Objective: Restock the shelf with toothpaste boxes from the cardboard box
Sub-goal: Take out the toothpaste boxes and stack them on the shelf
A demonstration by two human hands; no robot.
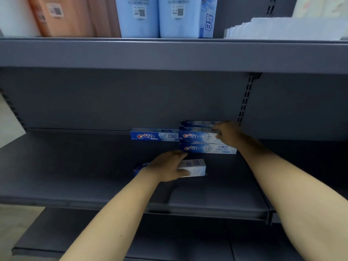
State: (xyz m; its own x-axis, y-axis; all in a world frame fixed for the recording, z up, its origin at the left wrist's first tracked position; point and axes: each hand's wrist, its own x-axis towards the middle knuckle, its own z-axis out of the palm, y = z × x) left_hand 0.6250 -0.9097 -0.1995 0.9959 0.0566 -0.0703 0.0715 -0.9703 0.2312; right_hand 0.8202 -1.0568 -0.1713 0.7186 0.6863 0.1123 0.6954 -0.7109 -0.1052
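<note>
Grey shelf point(75, 166) mostly bare, few toothpaste boxes point(203, 137) placed; left hand point(167, 166) grips another box point(194, 167), right hand point(227, 132) grips the stack.

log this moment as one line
left hand grips toothpaste box | right hand on stacked Crest boxes | grey shelf

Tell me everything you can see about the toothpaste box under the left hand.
The toothpaste box is a long, narrow carton, apparently glossy card, white with blue at its left end; its print is blurred. It lies lengthwise on the grey shelf, in front of the stacked Crest boxes and apart from them. The left hand covers its middle, fingers over the top and thumb at the front face, so only both ends show.
</note>
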